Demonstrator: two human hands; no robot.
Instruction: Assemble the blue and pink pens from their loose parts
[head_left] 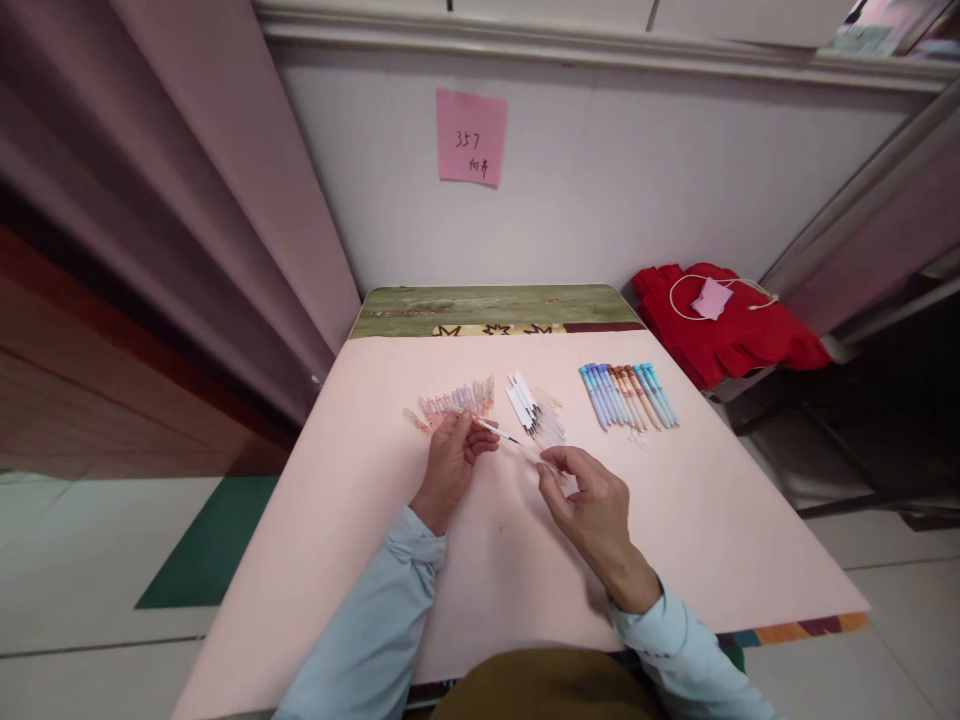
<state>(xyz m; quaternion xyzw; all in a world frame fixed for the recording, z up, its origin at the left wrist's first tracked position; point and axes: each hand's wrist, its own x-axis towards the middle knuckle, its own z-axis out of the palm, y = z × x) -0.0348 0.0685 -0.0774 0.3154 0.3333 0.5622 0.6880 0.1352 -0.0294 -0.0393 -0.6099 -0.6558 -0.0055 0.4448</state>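
My left hand (456,455) is closed on a thin white pen refill (497,432) with a dark section, which slants down to the right. My right hand (589,497) pinches a small pale, see-through piece (534,456) at the refill's other end; its exact kind is too small to tell. Just beyond my left fingers lies a row of clear pen barrels (457,398) with pinkish prints. Between the hands, farther back, is a bunch of white refills (523,402) with dark ends. Beside them sits a small heap of translucent parts (551,428).
Several blue and brown pens (628,396) lie side by side at the right, with tiny clear bits (637,438) below them. A pale pink sheet (337,560) covers the table. Red cloth (720,340) with a white cable stands beyond the right edge. A wall with a pink note (471,138) closes the back.
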